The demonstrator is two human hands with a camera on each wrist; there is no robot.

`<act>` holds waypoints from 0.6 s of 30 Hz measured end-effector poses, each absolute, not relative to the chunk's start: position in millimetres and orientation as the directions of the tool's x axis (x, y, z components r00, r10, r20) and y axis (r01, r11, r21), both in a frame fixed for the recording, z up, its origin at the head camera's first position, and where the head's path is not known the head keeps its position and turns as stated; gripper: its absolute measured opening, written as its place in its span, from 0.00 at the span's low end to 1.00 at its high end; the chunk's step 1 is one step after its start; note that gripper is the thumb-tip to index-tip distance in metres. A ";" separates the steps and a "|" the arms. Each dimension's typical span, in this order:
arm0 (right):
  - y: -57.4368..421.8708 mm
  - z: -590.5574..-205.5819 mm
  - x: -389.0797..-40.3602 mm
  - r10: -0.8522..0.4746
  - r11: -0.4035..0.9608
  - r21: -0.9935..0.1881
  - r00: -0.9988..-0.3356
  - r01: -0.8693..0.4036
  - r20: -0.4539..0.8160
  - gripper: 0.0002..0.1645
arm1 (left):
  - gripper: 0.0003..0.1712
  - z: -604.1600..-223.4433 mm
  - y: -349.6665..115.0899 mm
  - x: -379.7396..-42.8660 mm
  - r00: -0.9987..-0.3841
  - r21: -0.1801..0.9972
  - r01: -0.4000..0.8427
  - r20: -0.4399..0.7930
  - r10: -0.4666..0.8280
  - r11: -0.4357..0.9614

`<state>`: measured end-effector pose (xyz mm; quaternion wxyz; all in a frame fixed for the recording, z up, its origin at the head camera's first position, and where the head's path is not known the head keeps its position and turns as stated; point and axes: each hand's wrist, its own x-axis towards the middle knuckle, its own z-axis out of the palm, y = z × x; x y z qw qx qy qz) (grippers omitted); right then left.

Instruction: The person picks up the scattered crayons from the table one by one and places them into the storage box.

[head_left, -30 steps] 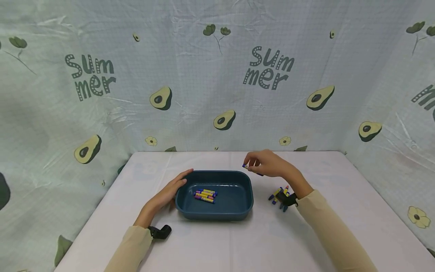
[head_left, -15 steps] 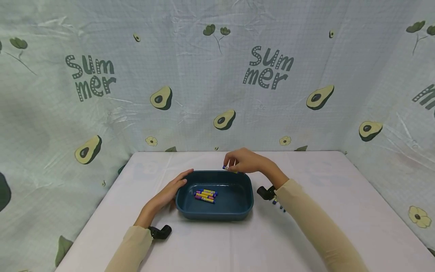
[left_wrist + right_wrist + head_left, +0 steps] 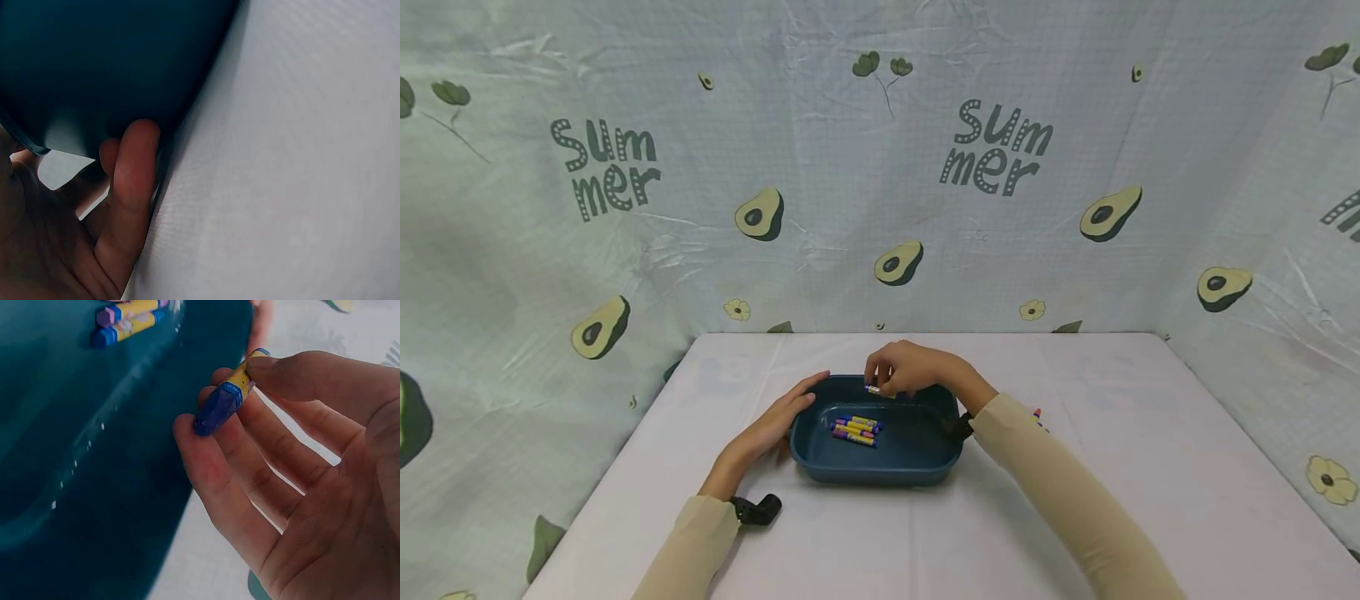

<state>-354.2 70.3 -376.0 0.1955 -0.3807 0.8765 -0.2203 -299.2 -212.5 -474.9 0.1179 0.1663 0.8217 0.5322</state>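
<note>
A dark teal bin stands on the table. Along its left rim lie the fairly straight fingers of my left hand; in the left wrist view, a digit touches the outer wall low down, close to the tabletop. Above the bin's far side, my right hand pinches a crayon between thumb and fingertips. This crayon has a blue-violet tip and a yellow wrapper with blue bands. Several crayons with yellow wrappers lie side by side in the left half of the bin.
To the right of the bin, loose crayons show on the table, mostly hidden behind my right forearm. A white cloth covers the table. Behind it hangs a pale curtain printed with avocados and lettering.
My right hand has carried the crayon leftward from beyond the bin's right corner, then lower over its far side. My left hand stays at the bin's left rim.
</note>
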 end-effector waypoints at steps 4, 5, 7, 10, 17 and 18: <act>59.3 -383.1 -356.9 -0.775 0.598 -0.543 -0.599 -0.589 -0.202 0.15 | 0.30 -475.2 -212.2 -300.7 -0.919 0.915 0.141 -0.021 0.393 0.378; 56.7 -384.9 -357.3 -0.777 0.597 -0.544 -0.593 -0.590 -0.209 0.16 | 0.30 -475.3 -212.3 -301.1 -0.919 0.914 0.141 -0.022 0.393 0.380; 51.9 -389.6 -358.4 -0.779 0.597 -0.553 -0.584 -0.581 -0.227 0.16 | 0.30 -475.2 -212.3 -301.6 -0.921 0.914 0.133 -0.029 0.389 0.384; 45.4 -395.6 -359.1 -0.775 0.606 -0.556 -0.580 -0.569 -0.250 0.17 | 0.30 -475.0 -212.3 -301.9 -0.921 0.912 0.126 -0.039 0.389 0.390; 32.6 -408.1 -358.8 -0.768 0.619 -0.550 -0.579 -0.560 -0.274 0.16 | 0.29 -475.6 -212.4 -301.7 -0.920 0.913 0.125 -0.040 0.389 0.389; 30.8 -409.0 -358.4 -0.766 0.622 -0.548 -0.580 -0.559 -0.277 0.16 | 0.29 -475.8 -212.4 -301.7 -0.920 0.914 0.123 -0.041 0.389 0.387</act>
